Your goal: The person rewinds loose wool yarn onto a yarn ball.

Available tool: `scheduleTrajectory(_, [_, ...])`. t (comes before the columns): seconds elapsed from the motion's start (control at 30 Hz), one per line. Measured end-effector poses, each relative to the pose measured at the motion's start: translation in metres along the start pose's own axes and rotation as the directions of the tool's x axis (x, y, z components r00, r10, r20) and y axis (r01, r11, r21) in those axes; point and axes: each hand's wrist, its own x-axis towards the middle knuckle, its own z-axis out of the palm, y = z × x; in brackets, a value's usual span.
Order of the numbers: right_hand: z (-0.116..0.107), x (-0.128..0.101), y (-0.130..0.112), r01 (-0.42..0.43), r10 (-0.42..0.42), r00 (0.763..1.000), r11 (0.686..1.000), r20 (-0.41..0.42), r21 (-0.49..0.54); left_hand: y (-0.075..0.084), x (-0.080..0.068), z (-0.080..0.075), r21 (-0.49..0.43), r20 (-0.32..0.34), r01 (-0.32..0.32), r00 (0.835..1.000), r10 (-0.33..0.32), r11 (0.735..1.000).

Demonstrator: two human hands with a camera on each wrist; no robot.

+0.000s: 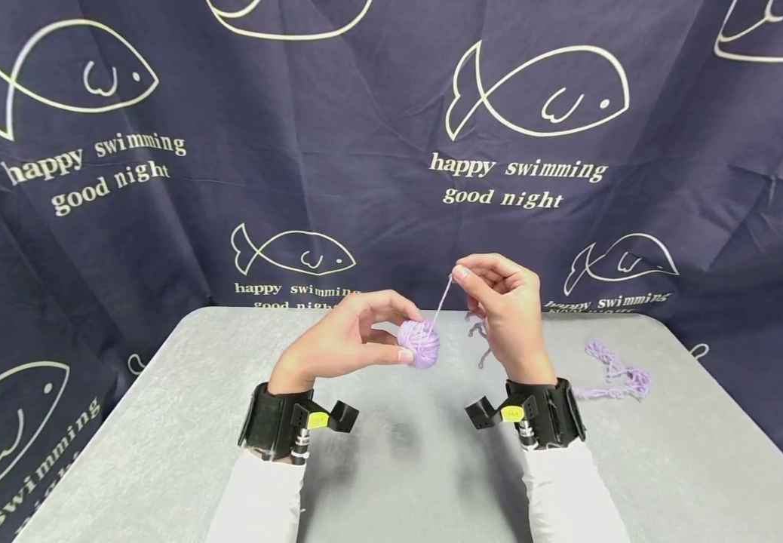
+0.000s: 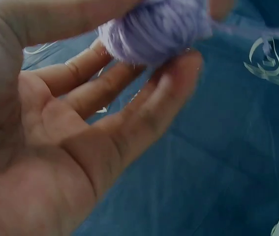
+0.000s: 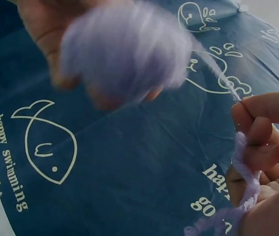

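A small ball of lilac yarn [image 1: 419, 345] is held above the table between the thumb and fingers of my left hand [image 1: 347, 339]. In the left wrist view the wound ball [image 2: 156, 32] sits at the fingertips, away from the palm. Up and to the right, my right hand [image 1: 505, 309] pinches the yarn strand [image 1: 440, 303] between thumb and index finger. That strand runs taut from the ball to the pinch. Below the pinch, loose yarn [image 3: 250, 189] trails past the curled lower fingers in the right wrist view.
A loose tangle of lilac yarn [image 1: 618, 369] lies on the grey table [image 1: 405, 483] at the right, beyond my right wrist. Behind the table's far edge hangs a dark blue cloth [image 1: 391, 151] printed with white fish and lettering. Both wrists wear black camera straps.
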Motion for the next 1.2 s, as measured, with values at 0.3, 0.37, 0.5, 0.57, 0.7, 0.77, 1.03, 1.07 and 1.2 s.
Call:
scheduleTrajectory(0.3, [0.0,0.001,0.009,-0.052,0.058,0.998,0.973,0.022,-0.225,0.006,0.001,0.003,-0.268,-0.045,-0.141,0.99,0.133,0.953])
scheduleTrajectory(0.37, [0.0,0.001,0.01,-0.061,0.079,0.996,0.957,0.05,-0.284,0.006,0.002,0.003,-0.271,-0.118,-0.181,0.981,0.154,0.945])
scheduleTrajectory(0.5, [0.002,-0.001,0.011,-0.067,0.126,0.981,0.934,0.15,-0.35,0.007,0.004,0.004,-0.246,-0.284,-0.271,0.938,0.198,0.931])
scheduleTrajectory(0.57, [0.003,-0.002,0.012,-0.069,0.155,0.967,0.925,0.204,-0.374,0.008,0.005,0.005,-0.233,-0.367,-0.303,0.907,0.205,0.924])
scheduleTrajectory(0.7, [0.007,-0.004,0.012,-0.047,0.184,0.933,0.915,0.31,-0.401,0.008,0.007,0.006,-0.19,-0.511,-0.318,0.84,0.183,0.929])
scheduleTrajectory(0.77, [0.009,-0.005,0.01,-0.025,0.183,0.914,0.916,0.361,-0.401,0.007,0.008,0.006,-0.16,-0.565,-0.311,0.807,0.171,0.937])
scheduleTrajectory(1.03, [0.015,-0.01,0.003,0.046,0.131,0.894,0.925,0.429,-0.377,-0.001,0.01,0.005,0.084,-0.645,-0.214,0.733,0.217,0.973])
scheduleTrajectory(1.07, [0.015,-0.01,0.002,0.053,0.115,0.9,0.929,0.421,-0.366,-0.001,0.011,0.005,0.116,-0.637,-0.192,0.739,0.221,0.975])
scheduleTrajectory(1.2, [0.014,-0.009,-0.002,0.068,0.042,0.942,0.948,0.333,-0.311,-0.003,0.01,0.004,0.183,-0.576,-0.096,0.796,0.186,0.978])
